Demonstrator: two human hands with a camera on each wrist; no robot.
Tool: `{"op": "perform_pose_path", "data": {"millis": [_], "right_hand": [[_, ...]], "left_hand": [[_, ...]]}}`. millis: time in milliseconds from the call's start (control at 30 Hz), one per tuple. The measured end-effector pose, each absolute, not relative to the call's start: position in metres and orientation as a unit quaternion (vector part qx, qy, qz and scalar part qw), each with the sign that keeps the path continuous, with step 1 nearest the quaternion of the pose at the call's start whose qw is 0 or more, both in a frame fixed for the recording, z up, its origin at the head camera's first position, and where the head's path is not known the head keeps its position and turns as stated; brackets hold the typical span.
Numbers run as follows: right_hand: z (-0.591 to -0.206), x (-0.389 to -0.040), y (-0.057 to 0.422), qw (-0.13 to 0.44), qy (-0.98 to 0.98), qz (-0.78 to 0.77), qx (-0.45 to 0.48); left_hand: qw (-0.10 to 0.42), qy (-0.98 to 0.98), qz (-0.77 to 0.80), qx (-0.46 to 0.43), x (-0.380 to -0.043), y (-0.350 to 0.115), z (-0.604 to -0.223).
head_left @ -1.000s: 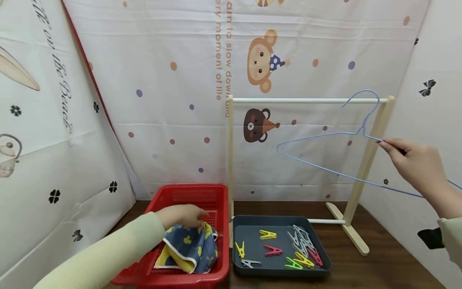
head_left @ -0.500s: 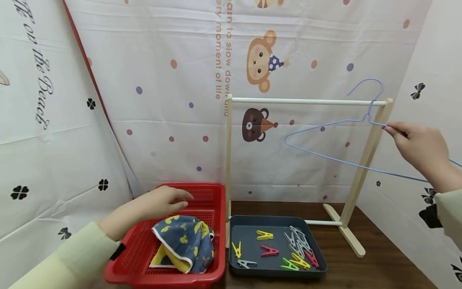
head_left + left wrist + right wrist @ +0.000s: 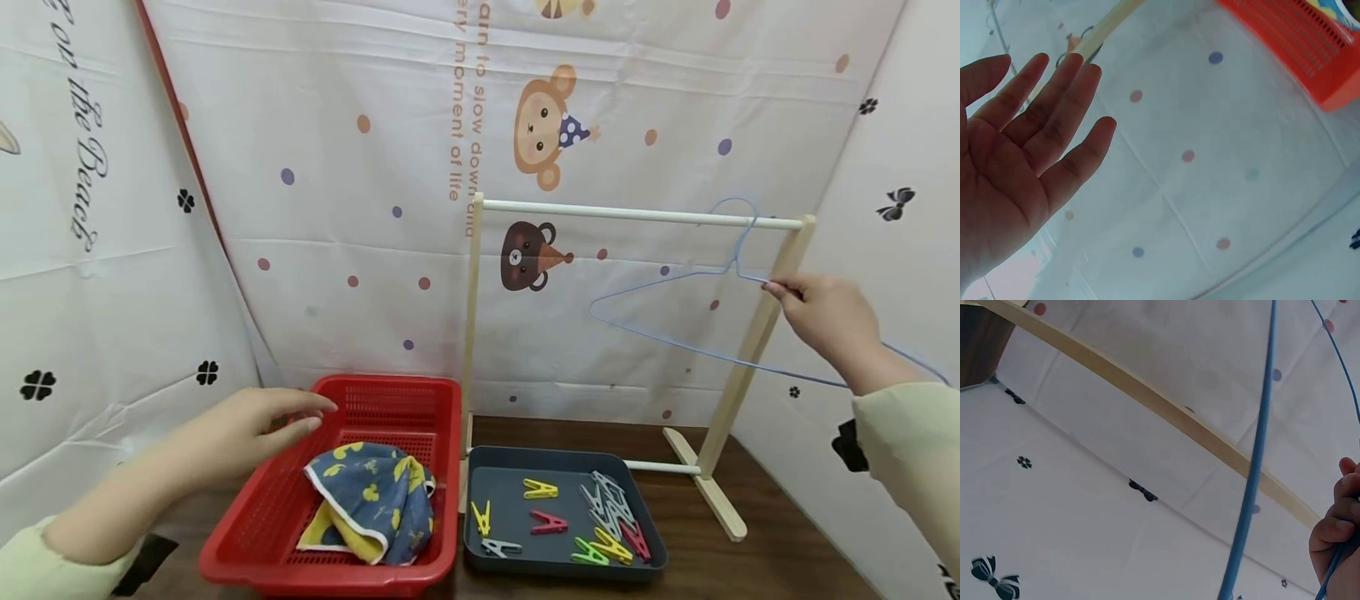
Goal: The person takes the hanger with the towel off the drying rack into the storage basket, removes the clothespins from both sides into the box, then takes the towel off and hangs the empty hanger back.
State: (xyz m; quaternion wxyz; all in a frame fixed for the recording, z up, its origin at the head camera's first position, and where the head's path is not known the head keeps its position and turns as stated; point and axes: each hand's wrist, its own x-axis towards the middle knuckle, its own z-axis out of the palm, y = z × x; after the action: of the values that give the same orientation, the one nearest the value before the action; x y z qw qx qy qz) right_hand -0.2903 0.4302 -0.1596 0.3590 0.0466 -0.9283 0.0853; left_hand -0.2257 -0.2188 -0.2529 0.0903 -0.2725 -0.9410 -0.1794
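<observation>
My right hand (image 3: 828, 321) grips a blue wire clothes hanger (image 3: 675, 340) by its upper arm near the neck. The hanger's hook stands at the level of the rack's white top rail (image 3: 600, 212); whether it rests over the rail I cannot tell. In the right wrist view the fingers (image 3: 1335, 531) curl round the blue wire. My left hand (image 3: 232, 429) is in the air at the left of the red basket (image 3: 386, 382), its fingers relaxed and holding nothing, as the left wrist view also shows. A blue and yellow patterned cloth (image 3: 375, 500) lies crumpled in the basket.
A dark grey tray (image 3: 525, 458) right of the basket holds several yellow, red, green and grey clothespins (image 3: 548, 522). Behind it stands the rack, with wooden posts (image 3: 742, 375) and a foot (image 3: 720, 504) on the dark table (image 3: 780, 558). Printed sheets hang behind and at both sides.
My left hand has risen from the cloth and drawn back to the left. My right hand and the hanger first rose, then came lower and to the left, the hook now at the rail.
</observation>
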Motion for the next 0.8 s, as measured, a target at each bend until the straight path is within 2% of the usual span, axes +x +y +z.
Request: {"op": "perform_pose_path", "data": {"millis": [133, 367, 667, 800], "right_hand": [[-0.168, -0.293, 0.433, 0.356, -0.929, 0.091, 0.047], [-0.181, -0.297, 0.439, 0.347, -0.932, 0.095, 0.037], [-0.187, -0.300, 0.441, 0.329, -0.939, 0.097, 0.030], [-0.188, -0.300, 0.441, 0.313, -0.945, 0.096, 0.026]], "left_hand": [[0.115, -0.942, -0.165, -0.268, -0.221, -0.226, -0.255], [0.129, -0.938, -0.167, -0.275, -0.217, -0.235, -0.262], [0.084, -0.950, -0.179, -0.241, -0.217, -0.239, -0.269], [0.086, -0.952, -0.176, -0.235, -0.217, -0.240, -0.271]]}}
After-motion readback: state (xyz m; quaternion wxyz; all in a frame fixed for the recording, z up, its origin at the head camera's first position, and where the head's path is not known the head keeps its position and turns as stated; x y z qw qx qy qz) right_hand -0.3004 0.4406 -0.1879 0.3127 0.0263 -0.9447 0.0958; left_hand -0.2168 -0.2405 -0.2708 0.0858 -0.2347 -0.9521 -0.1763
